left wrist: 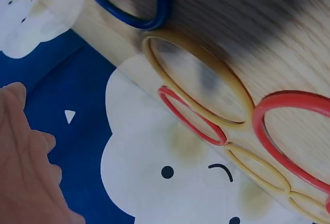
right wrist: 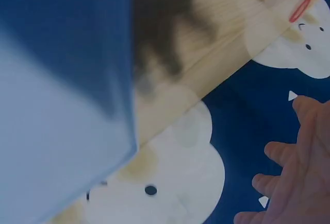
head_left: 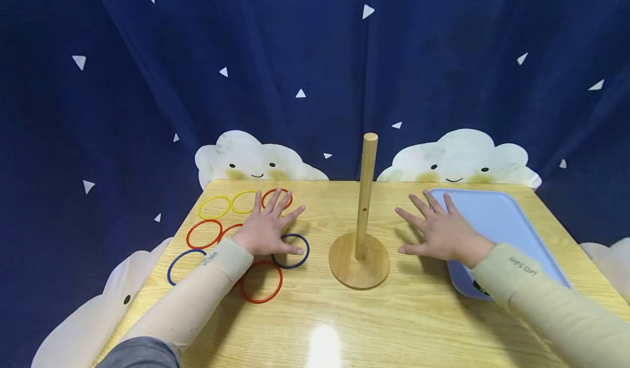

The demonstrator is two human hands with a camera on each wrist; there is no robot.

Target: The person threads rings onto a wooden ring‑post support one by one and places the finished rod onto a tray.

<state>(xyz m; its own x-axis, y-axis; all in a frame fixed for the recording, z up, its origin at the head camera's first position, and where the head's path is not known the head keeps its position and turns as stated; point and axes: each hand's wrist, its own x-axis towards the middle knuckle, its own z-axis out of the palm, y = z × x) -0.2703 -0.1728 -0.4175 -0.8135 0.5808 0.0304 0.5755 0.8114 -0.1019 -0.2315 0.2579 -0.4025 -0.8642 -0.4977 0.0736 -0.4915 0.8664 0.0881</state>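
Note:
My left hand (head_left: 266,230) hovers with spread fingers above a group of coloured rings on the table's left side, holding nothing. A blue ring (head_left: 307,255) lies just by its thumb, and a red ring (head_left: 281,286) is nearer the front. Behind it are yellow rings (head_left: 214,198) and another red ring (head_left: 204,221). My right hand (head_left: 440,231), fingers also spread, is held over the left edge of a light blue tray (head_left: 502,215) and grips nothing. Between the hands stands an upright wooden peg (head_left: 366,193) on a round base (head_left: 359,275).
The wooden table (head_left: 394,324) ends at a dark blue curtain (head_left: 295,40) with white cloud shapes. At the far left lies one more blue ring (head_left: 169,269), partly covered by the left forearm. The right forearm passes over the tray's near end.

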